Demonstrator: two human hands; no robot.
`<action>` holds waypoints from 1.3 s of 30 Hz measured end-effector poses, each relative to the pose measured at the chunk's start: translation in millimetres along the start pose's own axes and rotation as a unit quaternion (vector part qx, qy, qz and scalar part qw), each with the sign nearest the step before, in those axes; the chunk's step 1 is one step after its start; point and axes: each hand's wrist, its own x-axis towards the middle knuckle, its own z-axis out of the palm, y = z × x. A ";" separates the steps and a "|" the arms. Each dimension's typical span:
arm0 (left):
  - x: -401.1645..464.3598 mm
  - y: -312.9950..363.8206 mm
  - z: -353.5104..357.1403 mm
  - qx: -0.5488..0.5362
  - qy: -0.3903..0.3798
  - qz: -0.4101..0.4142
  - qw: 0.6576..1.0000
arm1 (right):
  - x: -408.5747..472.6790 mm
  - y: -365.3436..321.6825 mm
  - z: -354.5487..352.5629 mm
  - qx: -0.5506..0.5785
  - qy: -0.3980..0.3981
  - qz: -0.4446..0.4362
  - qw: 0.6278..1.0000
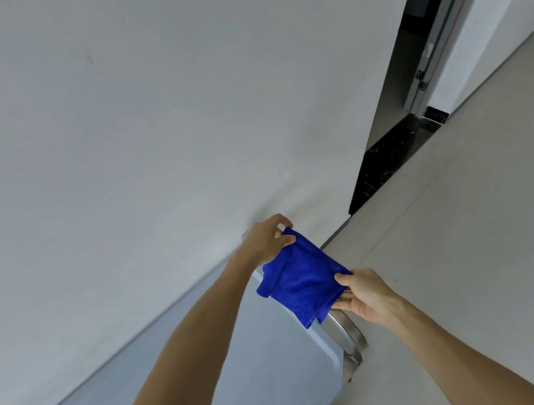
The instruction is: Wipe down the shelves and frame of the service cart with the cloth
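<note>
Blue cloth (301, 280) pinched between left hand (269, 240) and right hand (364, 295), seemingly above cart handle (345, 331)

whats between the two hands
The blue cloth, stretched from the left hand to the right hand, each pinching an end, in the head view.

Plain white wall (108, 122) fills the left. Pale tiled floor (472, 241) on the right. Dark doorway (410, 59) with metal frame (436, 48) top right.
</note>
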 end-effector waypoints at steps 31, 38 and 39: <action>-29.4 -65.3 31.3 0.238 -0.025 0.240 0.941 | -1.5 33.1 23.8 -0.601 0.040 -0.256 0.756; -131.3 -86.8 30.9 0.063 0.160 0.089 0.981 | -41.2 43.5 20.8 -0.666 0.062 -0.398 0.628; -149.5 -88.6 32.4 0.037 0.188 0.055 0.980 | -47.9 46.2 21.4 -0.662 0.052 -0.396 0.635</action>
